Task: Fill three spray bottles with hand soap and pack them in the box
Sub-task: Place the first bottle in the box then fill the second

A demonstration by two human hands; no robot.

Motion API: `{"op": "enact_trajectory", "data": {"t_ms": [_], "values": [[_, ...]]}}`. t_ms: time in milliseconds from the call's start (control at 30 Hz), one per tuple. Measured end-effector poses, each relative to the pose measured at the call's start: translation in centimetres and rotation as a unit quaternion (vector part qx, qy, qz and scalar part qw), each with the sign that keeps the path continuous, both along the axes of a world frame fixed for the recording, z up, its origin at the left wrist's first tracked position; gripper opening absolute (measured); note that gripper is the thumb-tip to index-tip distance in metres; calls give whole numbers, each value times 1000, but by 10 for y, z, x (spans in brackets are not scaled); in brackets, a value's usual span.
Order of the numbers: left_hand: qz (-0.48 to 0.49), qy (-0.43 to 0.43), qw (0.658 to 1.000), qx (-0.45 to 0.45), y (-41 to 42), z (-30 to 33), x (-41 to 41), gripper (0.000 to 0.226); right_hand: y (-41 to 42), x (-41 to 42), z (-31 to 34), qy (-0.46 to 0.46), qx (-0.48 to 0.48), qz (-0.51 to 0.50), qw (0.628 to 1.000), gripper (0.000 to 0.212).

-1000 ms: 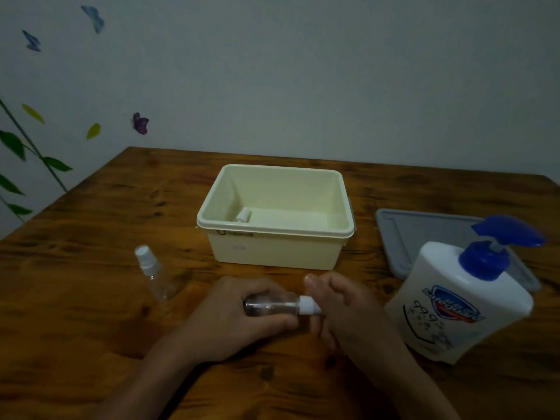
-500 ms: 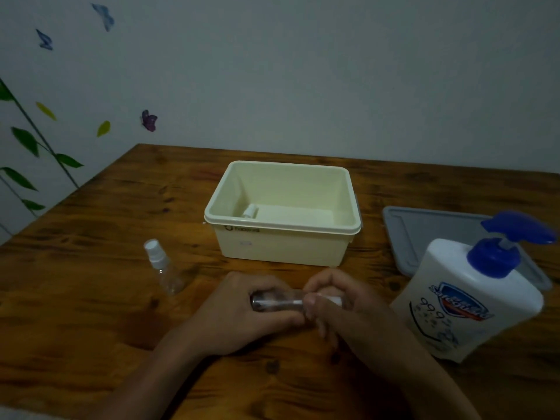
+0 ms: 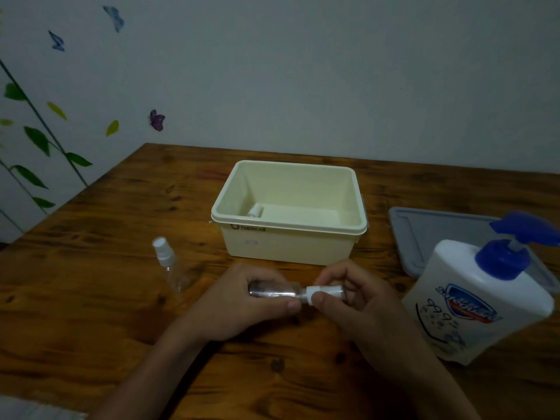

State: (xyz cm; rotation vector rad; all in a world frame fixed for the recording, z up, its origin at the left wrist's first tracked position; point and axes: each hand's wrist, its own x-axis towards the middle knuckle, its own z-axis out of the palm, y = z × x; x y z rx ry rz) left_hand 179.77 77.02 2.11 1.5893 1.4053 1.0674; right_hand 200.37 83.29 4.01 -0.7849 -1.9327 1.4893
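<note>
A small clear spray bottle [image 3: 274, 291] lies sideways between my hands, in front of the cream box [image 3: 289, 248]. My left hand [image 3: 242, 301] grips its body. My right hand [image 3: 357, 298] pinches its white spray cap [image 3: 321, 292], which sits at the bottle's neck. A second clear spray bottle [image 3: 171, 265] with a white cap stands on the table to the left. Inside the box, at its left, the white cap of a third bottle [image 3: 256, 211] shows; the rest of that bottle is hidden by the box wall. The white hand soap pump bottle [image 3: 481, 298] with a blue pump stands at the right.
A grey lid [image 3: 424, 234] lies flat on the wooden table [image 3: 91, 298] behind the soap bottle. The wall with leaf and butterfly stickers rises behind the table's far edge.
The view has shifted slightly. My right hand's fingers have shifted round the white cap, which shows more fully now. The bottle stays sideways in my left hand.
</note>
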Motion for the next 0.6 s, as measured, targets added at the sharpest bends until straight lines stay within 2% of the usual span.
{"op": "enact_trajectory", "data": {"t_ms": [100,200,267,433,600], "values": [[-18,-5,1000,-7,-2,0,-2,12,-2,-3,-2,-33,10,16,999,5],[-34,-7,999,-19,-4,-2,1,17,-2,-5,-6,-68,42,31,996,9],[-25,-6,999,-24,-3,-1,2,21,-3,-5,-6,-58,50,26,997,2],[10,-17,1000,-14,-2,2,-8,24,2,4,-4,-6,116,-32,993,5],[76,-51,994,60,-5,8,-9,28,4,4,-6,16,148,-61,987,16]]}}
